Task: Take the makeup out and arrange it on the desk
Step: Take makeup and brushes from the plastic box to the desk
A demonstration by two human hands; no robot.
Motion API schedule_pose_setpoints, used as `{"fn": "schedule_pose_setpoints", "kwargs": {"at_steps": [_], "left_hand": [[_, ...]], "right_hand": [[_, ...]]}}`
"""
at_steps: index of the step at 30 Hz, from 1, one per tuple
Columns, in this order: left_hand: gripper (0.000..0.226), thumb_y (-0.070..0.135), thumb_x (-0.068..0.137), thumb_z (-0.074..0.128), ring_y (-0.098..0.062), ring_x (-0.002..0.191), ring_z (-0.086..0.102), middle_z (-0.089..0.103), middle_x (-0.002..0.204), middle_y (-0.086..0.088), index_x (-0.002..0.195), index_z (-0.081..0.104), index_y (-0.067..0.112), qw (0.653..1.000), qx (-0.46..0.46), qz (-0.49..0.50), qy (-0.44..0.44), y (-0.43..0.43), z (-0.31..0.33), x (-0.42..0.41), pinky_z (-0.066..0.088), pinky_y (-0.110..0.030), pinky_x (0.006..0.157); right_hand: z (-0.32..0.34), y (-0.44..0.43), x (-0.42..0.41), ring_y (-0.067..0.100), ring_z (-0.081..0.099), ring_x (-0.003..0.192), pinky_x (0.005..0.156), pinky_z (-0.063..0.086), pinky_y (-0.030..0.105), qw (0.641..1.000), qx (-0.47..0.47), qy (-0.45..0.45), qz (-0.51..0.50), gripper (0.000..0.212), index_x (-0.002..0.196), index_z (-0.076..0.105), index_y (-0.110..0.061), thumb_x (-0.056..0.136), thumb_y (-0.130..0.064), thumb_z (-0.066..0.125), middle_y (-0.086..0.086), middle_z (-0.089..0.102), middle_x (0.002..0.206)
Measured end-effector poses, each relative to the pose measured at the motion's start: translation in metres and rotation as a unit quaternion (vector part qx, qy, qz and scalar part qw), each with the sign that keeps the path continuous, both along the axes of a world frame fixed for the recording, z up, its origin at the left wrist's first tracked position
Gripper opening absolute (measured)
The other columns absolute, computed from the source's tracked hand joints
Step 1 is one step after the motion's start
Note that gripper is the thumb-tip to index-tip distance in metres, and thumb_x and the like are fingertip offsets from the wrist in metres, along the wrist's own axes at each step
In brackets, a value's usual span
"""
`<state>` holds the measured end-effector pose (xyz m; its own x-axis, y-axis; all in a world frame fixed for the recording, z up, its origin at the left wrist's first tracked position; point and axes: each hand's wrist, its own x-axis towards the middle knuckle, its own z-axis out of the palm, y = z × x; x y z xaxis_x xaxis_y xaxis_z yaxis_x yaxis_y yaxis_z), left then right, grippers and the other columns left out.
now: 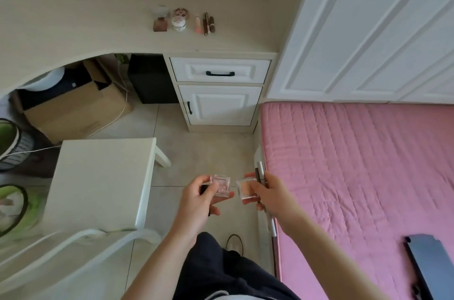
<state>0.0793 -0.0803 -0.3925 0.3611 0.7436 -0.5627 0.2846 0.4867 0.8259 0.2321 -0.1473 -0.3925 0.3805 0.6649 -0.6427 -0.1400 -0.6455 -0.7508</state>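
Note:
My left hand (199, 197) grips a small clear square compact with pink powder (222, 186), plus a dark item half hidden in the palm. My right hand (267, 195) holds a second clear compact with peach powder (247, 190) and several slim pens or pencils (261, 172) that stick out above and below the fist. Both hands hover over the floor between the stool and the bed. On the beige desk (98, 29) stands a row of makeup (184, 20): a brown compact, round jars, a pink tube and dark sticks.
A white stool (103, 181) stands at my left, a pink quilted bed (356, 176) at my right. Below the desk are a white drawer (219, 71) and cabinet door (218, 105), a cardboard box (73, 108) and a black box (152, 78). A dark flat object (427, 265) lies on the bed.

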Motion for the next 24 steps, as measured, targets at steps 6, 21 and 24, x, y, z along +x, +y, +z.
{"fn": "schedule_pose_setpoints", "kwargs": {"at_steps": [6,21,24], "left_hand": [[0.019,0.014,0.099,0.048,-0.024,0.068,0.072,0.069,0.102,-0.010,0.116,0.054,0.010,0.999,-0.013,-0.006,0.034,0.074,-0.015,0.022,0.046,-0.022,0.044],[0.016,0.017,0.098,0.049,-0.020,0.071,0.071,0.067,0.103,-0.006,0.112,0.057,0.017,0.995,0.033,-0.080,0.041,0.336,-0.007,0.092,0.044,-0.021,0.054],[0.012,0.018,0.098,0.050,-0.013,0.062,0.067,0.068,0.096,-0.005,0.107,0.057,0.021,0.994,0.048,-0.093,0.040,0.369,-0.008,0.108,0.039,-0.016,0.048]], "right_hand": [[-0.008,0.074,0.028,0.020,0.069,0.070,0.047,0.038,0.022,1.000,-0.014,0.016,0.009,0.020,0.108,0.058,-0.014,0.099,-0.008,0.042,0.006,0.069,0.092],[-0.001,0.302,0.084,0.016,0.072,0.072,0.047,0.043,0.019,0.999,0.013,-0.025,-0.022,0.016,0.102,0.055,-0.018,0.099,-0.009,0.043,0.001,0.069,0.092],[-0.003,0.330,0.096,0.017,0.072,0.072,0.047,0.042,0.019,0.999,0.010,-0.025,-0.046,0.011,0.102,0.055,-0.015,0.098,-0.011,0.045,0.002,0.068,0.092]]}}
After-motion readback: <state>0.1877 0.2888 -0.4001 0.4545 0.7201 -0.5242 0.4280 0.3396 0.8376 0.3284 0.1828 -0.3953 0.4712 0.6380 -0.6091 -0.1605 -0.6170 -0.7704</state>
